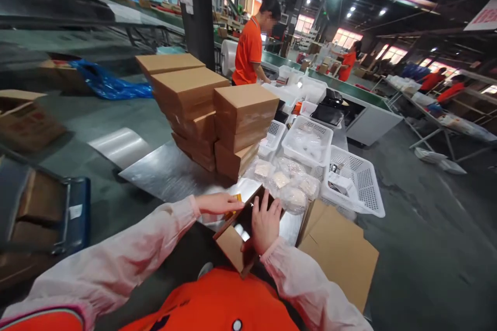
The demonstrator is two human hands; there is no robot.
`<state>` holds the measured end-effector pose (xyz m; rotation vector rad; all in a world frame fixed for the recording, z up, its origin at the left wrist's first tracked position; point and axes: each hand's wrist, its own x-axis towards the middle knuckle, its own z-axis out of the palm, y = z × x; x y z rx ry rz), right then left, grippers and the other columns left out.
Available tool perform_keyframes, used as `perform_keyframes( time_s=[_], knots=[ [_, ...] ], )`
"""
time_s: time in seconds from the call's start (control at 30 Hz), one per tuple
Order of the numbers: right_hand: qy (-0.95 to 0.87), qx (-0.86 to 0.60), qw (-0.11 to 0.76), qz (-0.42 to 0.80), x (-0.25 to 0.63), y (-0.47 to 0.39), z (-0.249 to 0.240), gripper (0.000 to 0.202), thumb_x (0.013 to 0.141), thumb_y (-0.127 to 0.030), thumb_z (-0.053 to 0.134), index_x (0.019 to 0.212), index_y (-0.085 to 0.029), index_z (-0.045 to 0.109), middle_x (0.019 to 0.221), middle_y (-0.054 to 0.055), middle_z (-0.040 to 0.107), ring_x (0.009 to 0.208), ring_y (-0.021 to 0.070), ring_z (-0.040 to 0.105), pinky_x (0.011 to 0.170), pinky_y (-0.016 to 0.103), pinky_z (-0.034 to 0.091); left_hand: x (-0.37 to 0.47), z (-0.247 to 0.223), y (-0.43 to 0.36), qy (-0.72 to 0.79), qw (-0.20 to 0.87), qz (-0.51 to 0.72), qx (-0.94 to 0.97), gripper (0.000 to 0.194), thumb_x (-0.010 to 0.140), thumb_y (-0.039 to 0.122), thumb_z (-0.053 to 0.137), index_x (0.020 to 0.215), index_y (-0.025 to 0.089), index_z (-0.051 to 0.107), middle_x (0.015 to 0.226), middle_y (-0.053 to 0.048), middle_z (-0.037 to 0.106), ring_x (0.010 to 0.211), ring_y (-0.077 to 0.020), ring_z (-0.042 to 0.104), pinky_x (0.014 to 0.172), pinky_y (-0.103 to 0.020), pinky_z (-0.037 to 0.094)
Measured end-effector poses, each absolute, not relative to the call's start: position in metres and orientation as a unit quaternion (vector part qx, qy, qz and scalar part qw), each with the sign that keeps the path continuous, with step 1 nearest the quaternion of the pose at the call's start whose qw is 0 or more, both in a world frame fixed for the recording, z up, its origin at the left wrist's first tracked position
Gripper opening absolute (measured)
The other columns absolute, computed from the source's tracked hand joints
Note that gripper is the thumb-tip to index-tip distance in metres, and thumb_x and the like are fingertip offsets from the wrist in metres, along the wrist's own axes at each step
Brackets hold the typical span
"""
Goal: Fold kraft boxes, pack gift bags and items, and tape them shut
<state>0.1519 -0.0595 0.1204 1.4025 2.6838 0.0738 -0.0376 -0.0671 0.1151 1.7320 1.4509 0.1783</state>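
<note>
In front of my body an open cardboard box (pixel 232 249) lies on the metal table, its near flap folded outward. White, shiny items (pixel 243 232) show inside, too partly hidden to name. My right hand (pixel 266 221) rests over the box's right side, fingers spread and pointing away from me. To the left of the box, my left hand (pixel 218 203) has its fingers over a small yellow object (pixel 237 198); yellow shows on both sides of the fingers, and its kind is unclear. Clear bubble-wrapped packs (pixel 294 198) sit just beyond the right hand.
Stacked closed cartons (pixel 244 106) stand on the metal table (pixel 155 173) at left. White plastic baskets (pixel 355 181) line the right side, beside flat cardboard (pixel 337 253). A co-worker in orange (pixel 248 49) stands behind the cartons. A blue cart (pixel 77 217) with boxes is at far left.
</note>
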Motion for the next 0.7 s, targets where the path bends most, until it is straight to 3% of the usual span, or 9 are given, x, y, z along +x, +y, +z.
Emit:
perform_keyframes(
  time_s=[0.07,0.13,0.2,0.27,0.33,0.47,0.53,0.6,0.7],
  knots=[
    [0.889,0.454,0.064,0.019,0.155,-0.065,0.119,0.045,0.095,-0.011,0.043,0.137,-0.006,0.056,0.149,0.031,0.041,0.121,0.0398,0.059,0.097,0.058,0.048,-0.043,0.096,-0.065,0.532,0.532,0.143,0.643,0.067,0.079,0.076,0.046,0.099,0.017,0.072,0.107,-0.004,0.074,0.101,-0.0236,0.064,0.086,-0.027,0.048],
    [0.89,0.447,0.082,0.011,0.156,-0.068,0.119,0.039,0.094,-0.007,0.041,0.122,-0.004,0.068,0.143,0.032,0.047,0.116,0.0383,0.063,0.091,0.053,0.053,-0.04,0.081,-0.064,0.537,0.573,0.177,0.593,0.082,0.066,0.081,0.057,0.114,0.015,0.069,0.124,-0.008,0.069,0.114,-0.0265,0.061,0.094,-0.029,0.047],
    [0.89,0.441,0.117,-0.018,0.155,-0.066,0.12,0.028,0.09,-0.013,0.057,0.112,-0.004,0.073,0.14,0.034,0.049,0.12,0.0429,0.06,0.09,0.055,0.054,-0.031,0.073,-0.064,0.596,0.55,0.17,0.56,0.096,0.06,0.081,0.063,0.124,0.01,0.065,0.132,-0.014,0.064,0.12,-0.0305,0.059,0.099,-0.033,0.046],
    [0.889,0.425,0.157,-0.07,0.153,-0.061,0.122,0.047,0.075,-0.029,0.082,0.113,-0.004,0.073,0.137,0.035,0.051,0.124,0.0483,0.054,0.094,0.056,0.051,-0.02,0.072,-0.065,0.659,0.487,0.135,0.557,0.102,0.057,0.077,0.069,0.131,0.007,0.062,0.135,-0.02,0.061,0.122,-0.0345,0.058,0.102,-0.037,0.044],
    [0.886,0.411,0.181,-0.115,0.155,-0.057,0.125,0.068,0.059,-0.039,0.092,0.115,-0.004,0.073,0.129,0.035,0.057,0.123,0.0487,0.055,0.098,0.055,0.05,-0.01,0.074,-0.066,0.694,0.428,0.096,0.571,0.102,0.057,0.072,0.073,0.135,0.008,0.059,0.137,-0.021,0.059,0.125,-0.0366,0.056,0.104,-0.04,0.044],
    [0.908,0.363,0.133,-0.163,0.181,-0.063,0.129,0.04,0.088,-0.046,0.066,0.109,-0.013,0.075,0.106,0.02,0.074,0.102,0.0324,0.07,0.092,0.043,0.054,-0.002,0.077,-0.067,0.727,0.375,0.066,0.572,0.081,0.063,0.068,0.072,0.127,0.017,0.068,0.13,-0.016,0.066,0.121,-0.036,0.059,0.099,-0.041,0.046],
    [0.952,0.255,0.028,-0.17,0.2,-0.07,0.124,0.054,0.09,-0.057,0.057,0.123,-0.015,0.068,0.121,0.017,0.07,0.118,0.0318,0.063,0.105,0.048,0.047,0.0,0.075,-0.069,0.74,0.382,0.071,0.549,0.066,0.068,0.064,0.07,0.118,0.021,0.073,0.121,-0.012,0.071,0.113,-0.033,0.064,0.095,-0.038,0.048],
    [0.975,0.144,-0.074,-0.152,0.211,-0.074,0.113,0.082,0.084,-0.071,0.054,0.142,-0.012,0.052,0.144,0.019,0.053,0.14,0.0348,0.042,0.118,0.058,0.026,0.0,0.072,-0.072,0.742,0.379,0.081,0.547,0.051,0.075,0.057,0.067,0.112,0.023,0.075,0.113,-0.008,0.073,0.106,-0.0294,0.067,0.089,-0.034,0.049],
    [0.979,0.116,-0.105,-0.13,0.203,-0.075,0.094,0.102,0.083,-0.074,0.053,0.153,-0.004,0.029,0.158,0.023,0.029,0.151,0.0357,0.015,0.121,0.064,0.006,-0.001,0.067,-0.076,0.741,0.345,0.079,0.57,0.035,0.084,0.043,0.06,0.107,0.023,0.075,0.107,-0.009,0.072,0.099,-0.028,0.068,0.083,-0.033,0.05]
  ],
)
